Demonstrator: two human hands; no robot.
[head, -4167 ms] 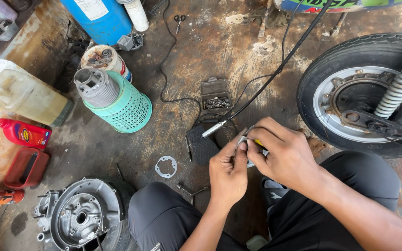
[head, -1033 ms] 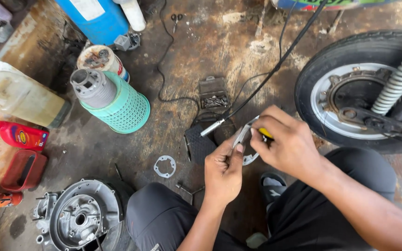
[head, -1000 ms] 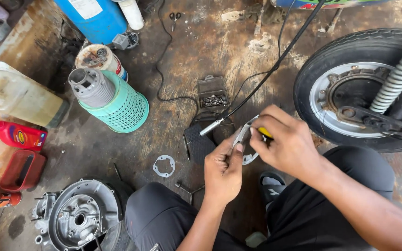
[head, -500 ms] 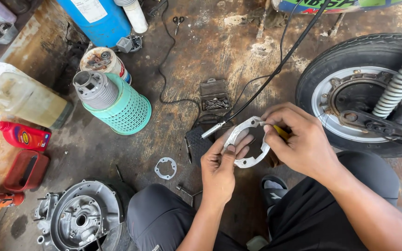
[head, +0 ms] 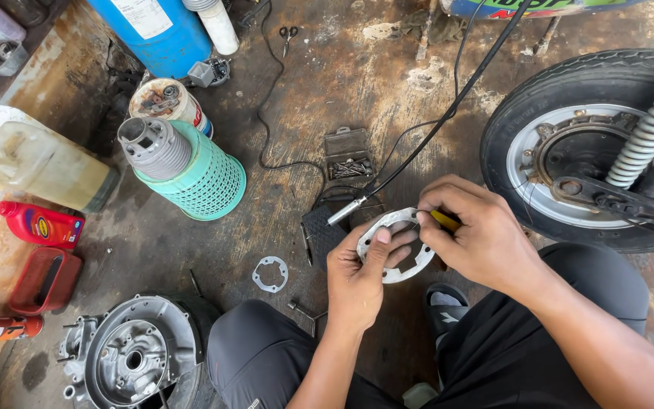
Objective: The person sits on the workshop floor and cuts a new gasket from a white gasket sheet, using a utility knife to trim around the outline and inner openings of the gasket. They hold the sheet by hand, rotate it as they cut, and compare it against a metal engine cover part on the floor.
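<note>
The left hand pinches a flat grey ring-shaped gasket by its left edge, thumb over the rim, held above the floor near the person's knees — its face turned up toward the camera, its longer span running near-left to far-right. The right hand is closed on a yellow-handled tool at the ring's far-right edge. Far left, a green mesh basket holds a grey finned cylinder; a small clear box holds screws.

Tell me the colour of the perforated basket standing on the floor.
Mint green: the basket shows best in the head view, upside down with a grey finned cylinder on top.
</note>
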